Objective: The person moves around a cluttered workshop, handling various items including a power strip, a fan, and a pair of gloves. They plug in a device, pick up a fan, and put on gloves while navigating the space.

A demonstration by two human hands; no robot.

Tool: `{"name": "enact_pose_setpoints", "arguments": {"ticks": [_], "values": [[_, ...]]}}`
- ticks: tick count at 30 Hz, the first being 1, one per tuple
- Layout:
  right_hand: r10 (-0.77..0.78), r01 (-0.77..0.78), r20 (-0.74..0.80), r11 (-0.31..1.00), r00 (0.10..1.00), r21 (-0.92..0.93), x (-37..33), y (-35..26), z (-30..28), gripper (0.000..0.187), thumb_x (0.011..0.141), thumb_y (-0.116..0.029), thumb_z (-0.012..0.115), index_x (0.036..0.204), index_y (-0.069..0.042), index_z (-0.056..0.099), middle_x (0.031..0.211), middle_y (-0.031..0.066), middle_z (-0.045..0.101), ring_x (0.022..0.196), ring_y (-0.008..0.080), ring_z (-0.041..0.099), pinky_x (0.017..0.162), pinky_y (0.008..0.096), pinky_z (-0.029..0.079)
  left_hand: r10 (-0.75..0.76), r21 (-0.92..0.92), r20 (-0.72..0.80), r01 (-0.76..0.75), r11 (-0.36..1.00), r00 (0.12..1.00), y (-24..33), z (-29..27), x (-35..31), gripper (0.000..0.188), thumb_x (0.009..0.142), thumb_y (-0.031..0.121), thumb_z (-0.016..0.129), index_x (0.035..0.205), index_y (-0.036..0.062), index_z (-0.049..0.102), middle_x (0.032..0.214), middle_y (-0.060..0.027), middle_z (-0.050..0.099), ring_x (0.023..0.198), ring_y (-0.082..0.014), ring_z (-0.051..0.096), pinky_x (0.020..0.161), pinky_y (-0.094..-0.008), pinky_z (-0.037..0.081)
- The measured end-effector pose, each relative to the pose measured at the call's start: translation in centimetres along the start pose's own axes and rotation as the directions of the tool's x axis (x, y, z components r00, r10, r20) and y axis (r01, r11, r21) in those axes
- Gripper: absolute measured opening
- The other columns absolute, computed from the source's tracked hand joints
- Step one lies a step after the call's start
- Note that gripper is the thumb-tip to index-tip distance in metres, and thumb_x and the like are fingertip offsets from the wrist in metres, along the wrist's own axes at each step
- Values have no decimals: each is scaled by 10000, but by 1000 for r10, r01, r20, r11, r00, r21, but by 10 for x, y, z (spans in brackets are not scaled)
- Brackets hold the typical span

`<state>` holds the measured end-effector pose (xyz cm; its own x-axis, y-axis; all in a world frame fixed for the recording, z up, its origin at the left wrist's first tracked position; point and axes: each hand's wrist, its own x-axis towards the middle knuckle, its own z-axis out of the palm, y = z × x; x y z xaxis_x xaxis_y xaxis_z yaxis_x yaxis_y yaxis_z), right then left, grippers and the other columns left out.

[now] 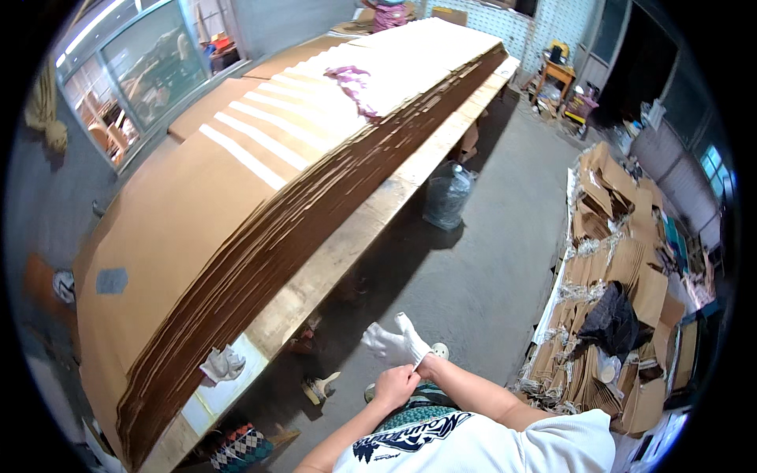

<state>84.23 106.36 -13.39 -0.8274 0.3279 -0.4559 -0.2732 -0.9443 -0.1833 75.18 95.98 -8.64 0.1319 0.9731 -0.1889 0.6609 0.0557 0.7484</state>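
Note:
A white knit work glove (386, 344) covers my right hand (400, 347), whose fingers are spread apart. My bare left hand (396, 386) pinches the cuff of that glove at the right wrist. Both hands are in front of my body, beside the long table (292, 303). A crumpled white glove (223, 364) lies at the near end of the table, over a pale sheet (229, 386) and against the stack of brown cardboard sheets (169, 260). The stack's staggered far sheets show white strips, with a purple cloth (352, 87) on top.
A brush (319, 388) is below the table edge, near my feet. A clear plastic-wrapped bundle (449, 195) stands by the table's side. Bundled cardboard pieces (615, 268) fill the right side, with a dark cloth (609, 319) on them. Another person (389, 14) stands at the far end.

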Motion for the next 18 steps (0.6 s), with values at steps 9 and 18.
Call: {"name": "enact_pose_setpoints", "arguments": {"ticks": [9, 18], "values": [[-354, 390, -169, 868, 920, 308, -95, -146, -56, 250, 947, -429, 542, 937, -183, 585, 1049, 19, 634, 955, 235, 612, 813, 343, 490, 194, -70, 168, -184, 980, 967, 116, 54, 121, 272, 897, 280, 485, 824, 38, 584, 794, -207, 628, 769, -421, 604, 677, -524, 461], [-669, 684, -178, 647, 721, 337, -178, -277, -154, 577, 964, -586, 347, 1352, -175, 463, 1469, 118, 386, 1269, 364, 383, 1123, 486, 220, 331, -59, 319, -330, 942, 888, 213, 132, 261, 273, 905, 249, 495, 786, 12, 557, 775, -227, 591, 761, -434, 583, 655, -502, 443]]}}
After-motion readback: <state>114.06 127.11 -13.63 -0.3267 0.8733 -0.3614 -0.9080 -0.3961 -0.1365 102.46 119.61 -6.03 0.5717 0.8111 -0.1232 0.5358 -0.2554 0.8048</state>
